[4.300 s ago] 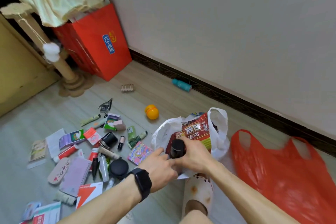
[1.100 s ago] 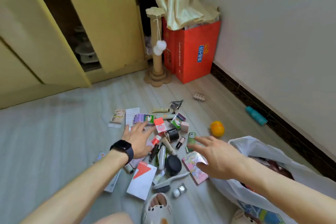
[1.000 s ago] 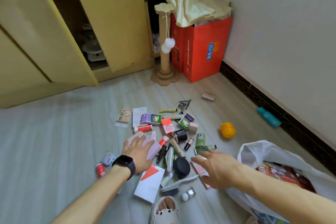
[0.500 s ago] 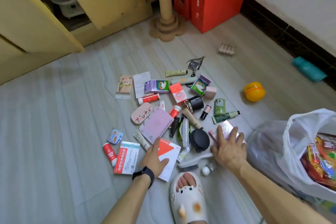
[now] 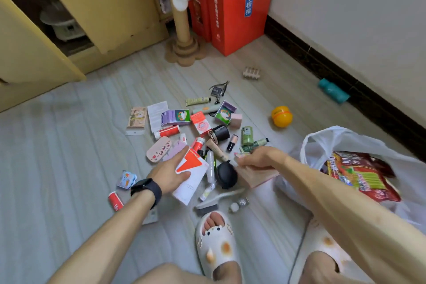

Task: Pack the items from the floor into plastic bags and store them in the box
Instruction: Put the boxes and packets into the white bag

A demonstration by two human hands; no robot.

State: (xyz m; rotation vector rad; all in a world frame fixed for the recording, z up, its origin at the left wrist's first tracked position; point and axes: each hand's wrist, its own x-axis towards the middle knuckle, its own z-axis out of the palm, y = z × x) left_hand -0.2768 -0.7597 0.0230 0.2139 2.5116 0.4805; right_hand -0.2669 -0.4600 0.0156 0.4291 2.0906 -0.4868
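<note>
The left hand (image 5: 169,174) gripped a white carton with a red-orange patch (image 5: 192,174), its long axis running from 7 to 1 o'clock above the scattered pile on the floor. The right hand (image 5: 259,157) pinched a flat pink card (image 5: 257,175), fingers clamped on its upper edge. At 3 o'clock, a white plastic bag (image 5: 327,143) gaped open, holding red snack packets (image 5: 359,175).

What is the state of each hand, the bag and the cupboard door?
Left hand: holding the white-and-orange cardboard box.
Right hand: holding the flat pink card pack.
White plastic bag: open, red snack packet inside.
Yellow cupboard door: open.
</note>
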